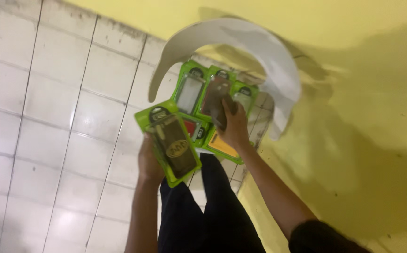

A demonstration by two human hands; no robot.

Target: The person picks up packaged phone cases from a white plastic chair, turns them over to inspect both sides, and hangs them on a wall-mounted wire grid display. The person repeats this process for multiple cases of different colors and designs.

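My left hand (149, 165) grips the lower edge of a green blister package (171, 141) that holds a dark phone case. My right hand (235, 127) is closed on a brownish phone case package (216, 97), one of several green-edged packages (191, 92) fanned out between both hands. An orange case package (221, 146) shows just under my right wrist. The packages are held up in front of me, above my legs in dark trousers (203, 215).
A white curved plastic thing (264, 51), like a chair back, stands behind the packages against a yellow wall (367, 117). White floor tiles (48, 117) with dark grout fill the left side.
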